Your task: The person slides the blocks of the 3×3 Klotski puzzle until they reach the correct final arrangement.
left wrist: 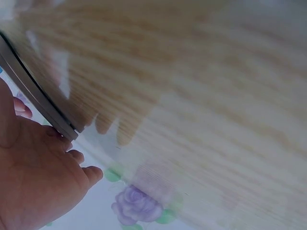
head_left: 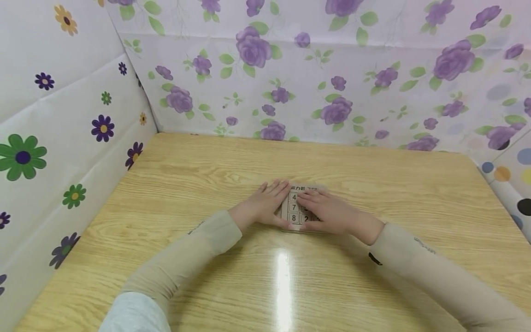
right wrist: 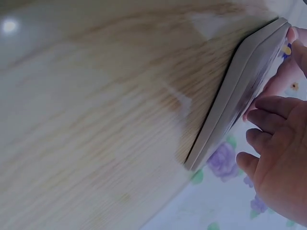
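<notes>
A small number sliding puzzle (head_left: 294,217) lies flat on the wooden table, its numbered square tiles facing up. My left hand (head_left: 266,205) rests along the puzzle's left side, fingers extended away from me and the thumb at its near left corner. Over the right part of the puzzle spreads my right hand (head_left: 331,213), its fingers covering several tiles and its thumb near the front edge. In the left wrist view, the left fingertips sit right at the puzzle's thin rim (left wrist: 36,91). The right wrist view has the loosely extended right fingers (right wrist: 261,122) just above the board's face.
The wood-grain table (head_left: 199,166) reflects a bright streak of light in front of the puzzle. Behind it hangs a purple-flowered cloth (head_left: 253,48), and a daisy-patterned cloth (head_left: 79,106) stands at the left. A dotted cloth (head_left: 510,180) borders the right side.
</notes>
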Tool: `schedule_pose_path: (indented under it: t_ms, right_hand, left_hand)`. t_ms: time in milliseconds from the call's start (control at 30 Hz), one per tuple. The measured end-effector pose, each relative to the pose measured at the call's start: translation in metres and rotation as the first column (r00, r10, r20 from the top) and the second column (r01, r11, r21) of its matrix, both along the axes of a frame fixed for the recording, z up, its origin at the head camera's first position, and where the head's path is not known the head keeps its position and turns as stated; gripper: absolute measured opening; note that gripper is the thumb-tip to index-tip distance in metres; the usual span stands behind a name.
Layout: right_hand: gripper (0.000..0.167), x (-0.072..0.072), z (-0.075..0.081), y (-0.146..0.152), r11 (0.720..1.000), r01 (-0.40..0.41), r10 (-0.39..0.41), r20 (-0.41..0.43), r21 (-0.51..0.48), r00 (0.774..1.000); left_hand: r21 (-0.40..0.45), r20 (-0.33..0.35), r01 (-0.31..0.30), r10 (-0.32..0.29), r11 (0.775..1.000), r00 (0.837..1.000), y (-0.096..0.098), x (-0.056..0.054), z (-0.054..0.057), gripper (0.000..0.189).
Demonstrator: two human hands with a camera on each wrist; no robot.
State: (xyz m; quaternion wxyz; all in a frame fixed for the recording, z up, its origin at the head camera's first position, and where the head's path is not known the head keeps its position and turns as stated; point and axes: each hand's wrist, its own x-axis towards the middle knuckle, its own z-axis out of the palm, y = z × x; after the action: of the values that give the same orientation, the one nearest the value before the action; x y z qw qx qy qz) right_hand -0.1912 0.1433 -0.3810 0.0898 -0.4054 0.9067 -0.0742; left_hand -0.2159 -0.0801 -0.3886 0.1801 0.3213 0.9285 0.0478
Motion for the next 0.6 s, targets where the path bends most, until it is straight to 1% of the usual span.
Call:
schedule_pose_path:
  t_ms: [200,333,467,600]
  right_hand:
    - [0.073,-0.002,-0.003,-0.008,1.000,-0.010,0.009,0.031,0.021,0.999]
    - [0.072,-0.003,-0.006,-0.007,0.999,-0.028,0.028,0.017,0.017,0.999]
    - [0.072,-0.005,-0.011,-0.001,1.000,-0.021,0.021,0.014,0.004,1.000]
    - [0.073,-0.005,-0.011,0.006,1.000,0.003,-0.003,0.029,-0.008,1.000]
  left_hand:
    - [-0.007,0.010,-0.002,0.002,1.000,1.000,0.002,-0.001,0.000,0.113]
    - [-0.005,0.021,-0.008,0.008,1.000,1.000,0.002,-0.001,-0.001,0.113]
    - [-0.009,0.029,-0.009,0.010,1.000,1.000,0.003,-0.001,-0.001,0.113]
    - [-0.014,0.027,-0.009,0.010,1.000,1.000,0.002,0.000,-0.001,0.113]
